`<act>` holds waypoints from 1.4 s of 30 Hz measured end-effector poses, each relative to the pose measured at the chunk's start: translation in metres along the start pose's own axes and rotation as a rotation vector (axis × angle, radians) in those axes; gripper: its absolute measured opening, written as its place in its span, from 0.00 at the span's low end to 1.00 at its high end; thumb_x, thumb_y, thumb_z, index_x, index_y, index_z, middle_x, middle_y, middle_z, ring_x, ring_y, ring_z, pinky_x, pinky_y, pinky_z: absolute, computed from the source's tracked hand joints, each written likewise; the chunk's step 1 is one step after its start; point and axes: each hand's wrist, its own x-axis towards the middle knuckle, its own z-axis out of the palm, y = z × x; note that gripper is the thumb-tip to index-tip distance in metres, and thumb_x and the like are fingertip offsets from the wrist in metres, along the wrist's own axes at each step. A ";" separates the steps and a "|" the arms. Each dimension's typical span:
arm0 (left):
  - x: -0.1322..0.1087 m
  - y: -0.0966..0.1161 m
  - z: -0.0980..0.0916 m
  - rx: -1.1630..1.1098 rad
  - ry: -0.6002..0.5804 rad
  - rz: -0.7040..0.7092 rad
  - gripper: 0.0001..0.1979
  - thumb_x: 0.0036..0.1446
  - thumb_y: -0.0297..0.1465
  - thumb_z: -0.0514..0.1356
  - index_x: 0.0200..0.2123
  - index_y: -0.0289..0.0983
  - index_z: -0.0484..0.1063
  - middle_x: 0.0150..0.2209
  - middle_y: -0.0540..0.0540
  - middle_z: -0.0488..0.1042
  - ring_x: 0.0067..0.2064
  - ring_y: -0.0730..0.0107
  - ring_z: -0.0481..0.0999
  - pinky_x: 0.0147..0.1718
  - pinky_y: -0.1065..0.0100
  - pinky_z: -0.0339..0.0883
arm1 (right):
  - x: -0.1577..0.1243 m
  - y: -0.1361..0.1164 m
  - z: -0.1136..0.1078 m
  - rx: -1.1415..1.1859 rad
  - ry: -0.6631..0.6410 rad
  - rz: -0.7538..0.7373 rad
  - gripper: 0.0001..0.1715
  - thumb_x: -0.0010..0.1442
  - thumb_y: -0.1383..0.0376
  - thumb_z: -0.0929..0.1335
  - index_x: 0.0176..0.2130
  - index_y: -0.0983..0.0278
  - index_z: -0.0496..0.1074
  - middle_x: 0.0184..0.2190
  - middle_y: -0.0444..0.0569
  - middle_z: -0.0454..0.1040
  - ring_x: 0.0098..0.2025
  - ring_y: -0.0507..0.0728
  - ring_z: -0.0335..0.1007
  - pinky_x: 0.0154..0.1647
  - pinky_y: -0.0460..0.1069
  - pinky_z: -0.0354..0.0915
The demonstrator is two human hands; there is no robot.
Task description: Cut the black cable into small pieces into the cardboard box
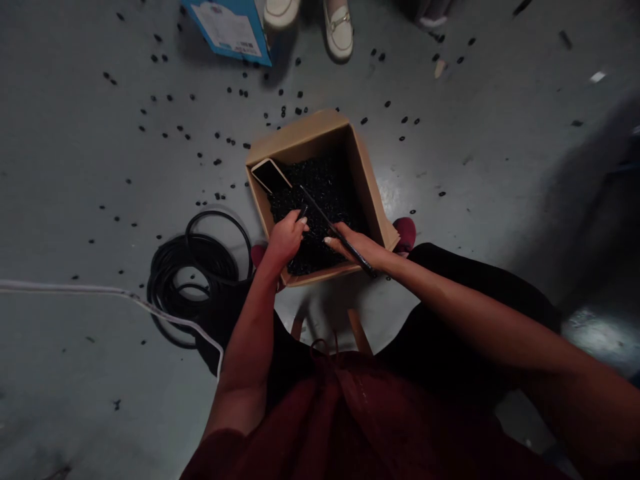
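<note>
**Hand sorting at a floor-standing box.** The left hand (287, 239) was at the near edge of the cardboard box (295, 137), its fingertips pressed together and pinching a small black piece (303, 212). The right hand (353, 245) lay above the heap of small black pieces (320, 193), fingers extended and close together. A thin black rod (325, 220) ran beneath its palm; whether the rod was gripped could not be told. A dark flat object with a pale rim (270, 175) leaned in the box's far left corner. The box stood between red slippers (406, 233) on a grey floor (100, 407), with loose black pieces (220, 160) scattered beyond it. A coiled black cable (173, 293) lay left of the box, and a white cable (75, 288) crossed the floor's left side. Pale loafers (339, 30) and a blue carton (225, 30) stood at the far edge of view.
</note>
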 end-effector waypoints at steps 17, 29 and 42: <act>-0.001 0.002 -0.004 0.081 -0.104 0.021 0.14 0.63 0.33 0.48 0.39 0.35 0.72 0.33 0.45 0.76 0.33 0.70 0.73 0.36 0.70 0.65 | -0.008 -0.005 -0.004 -0.197 -0.091 -0.038 0.18 0.66 0.55 0.62 0.50 0.64 0.62 0.45 0.57 0.75 0.44 0.61 0.73 0.41 0.49 0.62; -0.002 0.003 -0.003 0.137 -0.170 0.039 0.14 0.63 0.33 0.47 0.31 0.36 0.69 0.29 0.47 0.73 0.32 0.69 0.71 0.35 0.69 0.64 | -0.004 0.010 0.009 -0.166 -0.035 -0.068 0.15 0.66 0.54 0.61 0.44 0.63 0.64 0.33 0.50 0.74 0.34 0.58 0.71 0.31 0.46 0.56; 0.001 -0.009 0.011 0.502 -0.222 -0.029 0.13 0.66 0.32 0.48 0.38 0.35 0.71 0.39 0.39 0.77 0.41 0.61 0.76 0.40 0.68 0.62 | -0.005 0.012 0.018 -0.290 -0.054 0.026 0.16 0.66 0.54 0.62 0.44 0.63 0.69 0.31 0.51 0.77 0.32 0.58 0.73 0.28 0.46 0.54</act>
